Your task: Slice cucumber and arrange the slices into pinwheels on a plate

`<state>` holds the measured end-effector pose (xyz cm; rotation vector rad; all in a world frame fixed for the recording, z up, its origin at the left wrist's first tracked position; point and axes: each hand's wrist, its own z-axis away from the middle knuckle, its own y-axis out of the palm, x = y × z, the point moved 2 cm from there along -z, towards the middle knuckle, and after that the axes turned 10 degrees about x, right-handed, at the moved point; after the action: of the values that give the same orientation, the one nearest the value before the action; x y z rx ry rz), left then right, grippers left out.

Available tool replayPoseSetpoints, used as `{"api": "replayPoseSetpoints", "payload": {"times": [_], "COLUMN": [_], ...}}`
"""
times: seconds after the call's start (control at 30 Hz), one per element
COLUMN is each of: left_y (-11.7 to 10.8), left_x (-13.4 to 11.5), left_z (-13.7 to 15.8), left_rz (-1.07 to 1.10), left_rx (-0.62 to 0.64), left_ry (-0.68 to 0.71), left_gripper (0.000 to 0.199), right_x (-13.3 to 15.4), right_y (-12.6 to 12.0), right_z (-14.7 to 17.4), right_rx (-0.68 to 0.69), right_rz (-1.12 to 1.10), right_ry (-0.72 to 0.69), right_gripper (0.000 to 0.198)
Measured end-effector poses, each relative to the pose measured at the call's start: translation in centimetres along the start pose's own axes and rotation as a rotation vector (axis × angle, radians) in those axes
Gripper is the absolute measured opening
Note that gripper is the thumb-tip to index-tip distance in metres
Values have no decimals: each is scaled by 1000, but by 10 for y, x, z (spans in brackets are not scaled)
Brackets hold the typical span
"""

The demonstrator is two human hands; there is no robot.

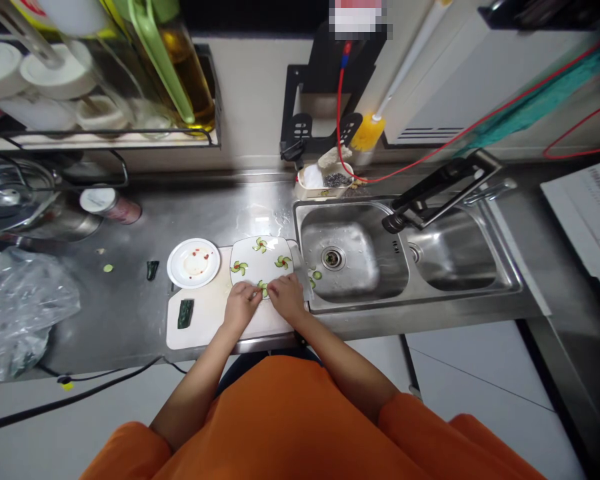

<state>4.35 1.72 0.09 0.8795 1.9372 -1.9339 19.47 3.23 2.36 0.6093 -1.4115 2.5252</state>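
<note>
A white squarish plate (251, 259) lies on the cutting board (207, 331), with several fan-shaped garnishes of green cucumber slices and small red bits set near its sides. At the plate's near edge, my left hand (240, 307) and my right hand (289, 300) meet over a cucumber garnish (263, 287). The fingers of both hands are pinched at its two sides and partly cover it. A dark green cucumber piece (185, 313) rests on the board's left part. Behind it, a round white plate (193, 263) holds a few red bits.
A double steel sink (355, 297) with a black faucet (425, 190) is at the right; cucumber slices (316, 275) lie by its left rim. Leftward are a cucumber end (152, 269), a plastic bag (25, 307) and a jar (111, 204). A wire rack (130, 135) with bottles hangs above.
</note>
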Motion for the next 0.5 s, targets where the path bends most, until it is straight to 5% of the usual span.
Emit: {"api": "replayPoseSetpoints", "payload": {"times": [0.5], "left_y": [-1], "left_x": [0], "left_z": [2], "left_rz": [9], "left_rx": [3], "left_ry": [18], "left_gripper": [15], "right_x": [-1], "right_y": [-1], "right_z": [1], "right_rx": [-20], "right_rz": [-15], "right_ry": [2], "right_gripper": [21]}}
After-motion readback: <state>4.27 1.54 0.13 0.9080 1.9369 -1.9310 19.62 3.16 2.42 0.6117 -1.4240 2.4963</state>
